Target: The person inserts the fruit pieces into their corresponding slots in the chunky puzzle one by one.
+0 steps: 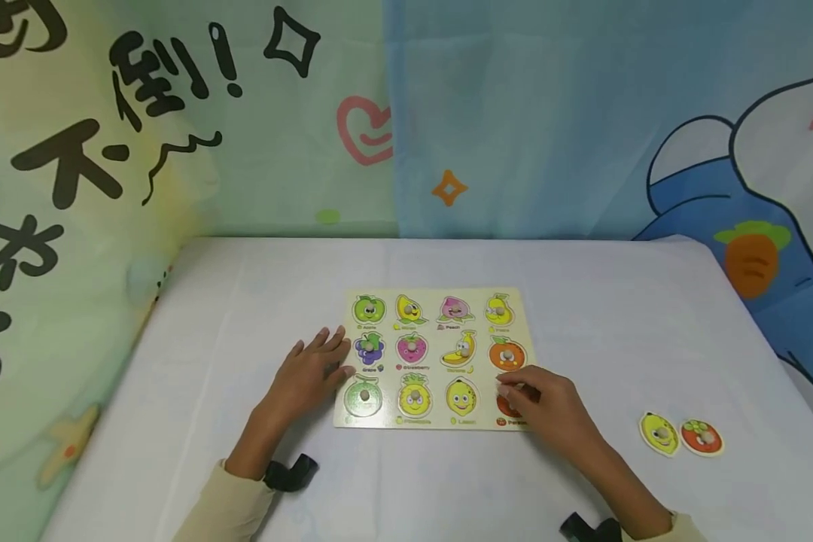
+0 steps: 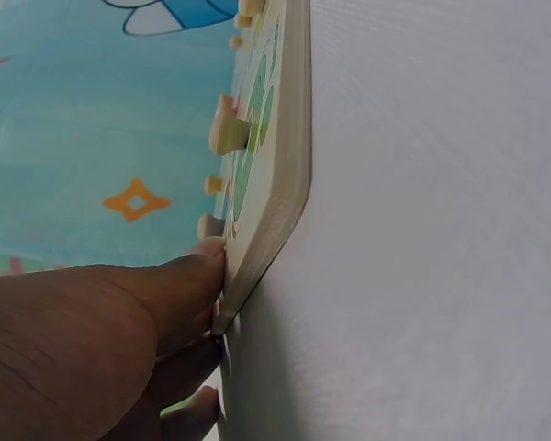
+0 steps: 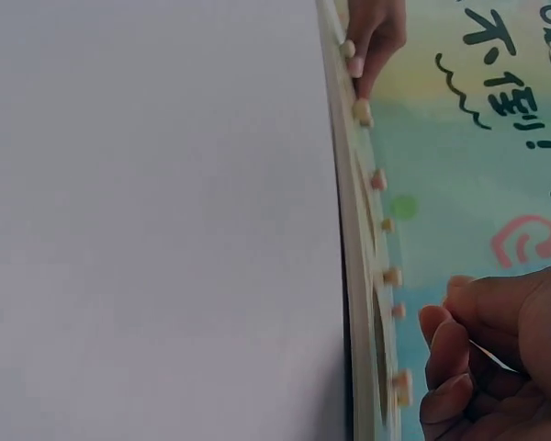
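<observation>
A wooden fruit puzzle board [image 1: 386, 423] lies on the white-covered table, with knobbed fruit pieces in its rows. My left hand [image 1: 312, 370] rests at its left edge, fingers extended and the thumb tip on the board's face near the corner. Over the lower right corner hovers my right hand [image 1: 545, 403], fingers bent, thumb and index tips close together with nothing visible between them. It partly covers the persimmon picture [image 1: 506, 407]. The lemon picture [image 1: 461, 397] shows no knob. To the right lie a lemon piece [image 1: 660, 434] and a round orange-red persimmon piece [image 1: 701, 437], side by side.
A white cloth [image 1: 447, 489] covers the table. Behind it and along the left hangs a printed curtain [image 1: 515, 113] with characters and cartoon figures. Black straps [image 1: 291, 473] sit at both wrists. Wooden knobs [image 3: 390, 276] stand up from the board's face.
</observation>
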A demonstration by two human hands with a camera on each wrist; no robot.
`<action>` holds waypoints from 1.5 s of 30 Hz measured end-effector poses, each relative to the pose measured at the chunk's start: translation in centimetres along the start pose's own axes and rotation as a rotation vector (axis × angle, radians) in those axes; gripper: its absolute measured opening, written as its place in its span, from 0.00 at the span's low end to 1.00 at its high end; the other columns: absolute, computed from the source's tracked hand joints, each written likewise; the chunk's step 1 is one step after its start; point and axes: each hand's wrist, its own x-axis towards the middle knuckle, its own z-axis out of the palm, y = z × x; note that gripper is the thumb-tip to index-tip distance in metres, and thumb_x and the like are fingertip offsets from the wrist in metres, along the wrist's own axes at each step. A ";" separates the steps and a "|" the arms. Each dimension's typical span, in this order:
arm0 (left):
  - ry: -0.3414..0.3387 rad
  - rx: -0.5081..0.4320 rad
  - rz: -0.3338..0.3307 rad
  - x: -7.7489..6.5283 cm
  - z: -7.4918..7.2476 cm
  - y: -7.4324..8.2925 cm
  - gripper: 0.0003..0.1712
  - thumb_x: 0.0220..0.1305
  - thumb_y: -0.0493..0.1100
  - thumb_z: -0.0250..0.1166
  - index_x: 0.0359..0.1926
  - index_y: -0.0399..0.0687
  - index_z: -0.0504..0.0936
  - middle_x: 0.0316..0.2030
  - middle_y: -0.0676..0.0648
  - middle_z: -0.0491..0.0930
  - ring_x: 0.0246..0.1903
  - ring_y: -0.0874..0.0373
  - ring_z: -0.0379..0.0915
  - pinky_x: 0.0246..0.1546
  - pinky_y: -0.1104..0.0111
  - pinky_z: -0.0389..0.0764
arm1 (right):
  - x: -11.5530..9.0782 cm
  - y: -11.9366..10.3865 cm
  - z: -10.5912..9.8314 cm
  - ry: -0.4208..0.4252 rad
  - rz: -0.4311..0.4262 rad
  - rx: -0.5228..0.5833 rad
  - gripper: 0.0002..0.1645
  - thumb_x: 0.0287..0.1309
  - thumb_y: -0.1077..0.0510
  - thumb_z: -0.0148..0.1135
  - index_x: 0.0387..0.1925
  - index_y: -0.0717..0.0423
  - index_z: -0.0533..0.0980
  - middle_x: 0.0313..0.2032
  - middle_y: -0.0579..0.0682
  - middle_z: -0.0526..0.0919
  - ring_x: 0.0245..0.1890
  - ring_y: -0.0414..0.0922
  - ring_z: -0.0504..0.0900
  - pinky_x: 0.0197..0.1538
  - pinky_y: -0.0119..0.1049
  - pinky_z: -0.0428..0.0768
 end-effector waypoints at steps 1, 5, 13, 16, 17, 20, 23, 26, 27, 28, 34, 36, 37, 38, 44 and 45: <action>-0.002 -0.002 0.002 0.0 0.0 0.0 0.30 0.67 0.50 0.64 0.66 0.43 0.72 0.69 0.46 0.63 0.71 0.44 0.52 0.67 0.42 0.52 | -0.3 0.3 -0.5 0.016 -0.007 -0.015 0.09 0.54 0.67 0.70 0.38 0.56 0.84 0.32 0.41 0.83 0.26 0.37 0.75 0.27 0.28 0.76; -0.004 -0.010 -0.005 0.1 0.2 0.1 0.30 0.66 0.49 0.64 0.65 0.43 0.72 0.69 0.46 0.63 0.71 0.44 0.51 0.67 0.42 0.52 | -1.4 1.5 -2.5 0.089 -0.033 -0.102 0.12 0.51 0.69 0.71 0.38 0.57 0.85 0.29 0.41 0.82 0.23 0.36 0.71 0.23 0.27 0.71; 0.008 -0.026 -0.021 0.1 0.1 0.1 0.30 0.65 0.49 0.65 0.65 0.43 0.73 0.68 0.46 0.63 0.71 0.44 0.52 0.67 0.42 0.51 | -3.1 3.3 -5.0 0.203 0.023 -0.152 0.10 0.53 0.66 0.71 0.40 0.56 0.85 0.27 0.42 0.81 0.20 0.35 0.70 0.21 0.23 0.68; 0.006 -0.032 -0.023 0.1 0.1 0.2 0.30 0.65 0.48 0.65 0.65 0.42 0.73 0.68 0.45 0.63 0.70 0.44 0.52 0.67 0.41 0.51 | -3.8 3.8 -5.6 0.230 0.085 -0.167 0.09 0.56 0.63 0.70 0.41 0.56 0.85 0.26 0.43 0.80 0.21 0.35 0.70 0.20 0.24 0.67; 0.006 -0.035 -0.022 0.1 0.1 0.2 0.30 0.65 0.48 0.65 0.65 0.42 0.73 0.68 0.45 0.63 0.70 0.44 0.52 0.67 0.41 0.51 | -4.0 4.0 -5.7 0.238 0.102 -0.177 0.09 0.57 0.63 0.69 0.41 0.56 0.85 0.26 0.43 0.80 0.21 0.35 0.70 0.20 0.24 0.67; 0.007 -0.036 -0.020 0.0 0.1 0.2 0.30 0.65 0.48 0.65 0.65 0.43 0.73 0.68 0.45 0.63 0.70 0.44 0.52 0.67 0.41 0.51 | -4.8 4.7 -6.4 0.246 0.160 -0.209 0.10 0.59 0.61 0.68 0.43 0.57 0.84 0.26 0.45 0.79 0.21 0.35 0.69 0.20 0.26 0.67; 0.017 -0.031 -0.019 0.2 0.1 0.1 0.30 0.65 0.48 0.66 0.65 0.43 0.73 0.68 0.45 0.64 0.70 0.43 0.52 0.67 0.41 0.52 | -5.5 5.5 -7.1 0.249 0.197 -0.236 0.11 0.60 0.61 0.67 0.45 0.58 0.83 0.25 0.46 0.78 0.20 0.35 0.68 0.19 0.27 0.66; 0.018 -0.034 -0.023 0.3 0.1 0.1 0.30 0.65 0.48 0.66 0.65 0.43 0.73 0.68 0.45 0.63 0.70 0.44 0.52 0.67 0.41 0.51 | -6.3 6.2 -7.7 0.256 0.241 -0.253 0.12 0.61 0.59 0.66 0.46 0.58 0.83 0.26 0.48 0.80 0.21 0.34 0.69 0.20 0.27 0.67; 0.016 -0.034 -0.025 0.3 0.1 0.1 0.30 0.65 0.48 0.66 0.65 0.43 0.73 0.68 0.45 0.63 0.71 0.44 0.52 0.67 0.41 0.51 | -6.5 6.4 -7.9 0.261 0.253 -0.259 0.12 0.61 0.59 0.66 0.46 0.58 0.83 0.27 0.49 0.81 0.21 0.34 0.70 0.21 0.26 0.67; 0.015 -0.036 -0.023 0.3 0.1 0.1 0.30 0.65 0.48 0.66 0.64 0.42 0.73 0.68 0.45 0.63 0.70 0.43 0.52 0.67 0.41 0.51 | -6.8 6.7 -8.1 0.266 0.266 -0.262 0.13 0.61 0.59 0.66 0.46 0.58 0.83 0.28 0.50 0.82 0.22 0.33 0.71 0.21 0.25 0.69; 0.000 -0.050 -0.027 0.3 0.0 0.1 0.30 0.65 0.48 0.66 0.64 0.42 0.74 0.68 0.45 0.63 0.71 0.44 0.51 0.67 0.41 0.51 | -7.8 8.0 -8.9 0.269 0.396 -0.282 0.15 0.62 0.57 0.66 0.49 0.59 0.82 0.40 0.52 0.81 0.26 0.28 0.71 0.24 0.23 0.71; -0.002 -0.049 -0.030 0.2 0.0 0.2 0.30 0.64 0.49 0.66 0.64 0.42 0.74 0.68 0.45 0.63 0.71 0.44 0.51 0.67 0.41 0.51 | -8.0 8.4 -9.1 0.275 0.432 -0.287 0.15 0.61 0.58 0.66 0.49 0.59 0.81 0.41 0.54 0.81 0.26 0.27 0.70 0.24 0.22 0.70; -0.002 -0.048 -0.030 0.2 0.0 0.2 0.30 0.64 0.49 0.66 0.64 0.42 0.73 0.68 0.45 0.63 0.71 0.44 0.51 0.67 0.41 0.51 | -8.1 8.6 -9.1 0.277 0.445 -0.299 0.15 0.61 0.59 0.66 0.49 0.60 0.81 0.42 0.54 0.81 0.27 0.27 0.69 0.25 0.21 0.70; -0.002 -0.048 -0.030 0.2 0.0 0.2 0.30 0.64 0.49 0.66 0.64 0.42 0.73 0.68 0.45 0.63 0.71 0.44 0.51 0.67 0.41 0.51 | -8.1 8.8 -9.1 0.277 0.458 -0.309 0.15 0.61 0.60 0.66 0.49 0.60 0.81 0.42 0.55 0.81 0.27 0.27 0.69 0.25 0.21 0.70; 0.001 -0.046 -0.028 0.2 0.0 0.1 0.30 0.65 0.49 0.66 0.64 0.42 0.74 0.68 0.45 0.63 0.71 0.44 0.52 0.67 0.41 0.51 | -8.3 9.7 -9.5 0.244 0.482 -0.367 0.13 0.60 0.62 0.65 0.47 0.63 0.80 0.38 0.57 0.82 0.30 0.42 0.74 0.23 0.22 0.69; 0.000 -0.046 -0.029 0.2 -0.1 0.1 0.30 0.65 0.49 0.66 0.64 0.42 0.74 0.68 0.45 0.63 0.71 0.44 0.52 0.67 0.41 0.51 | -8.4 9.9 -9.6 0.239 0.485 -0.367 0.14 0.60 0.63 0.66 0.46 0.64 0.80 0.37 0.57 0.82 0.30 0.45 0.75 0.22 0.22 0.70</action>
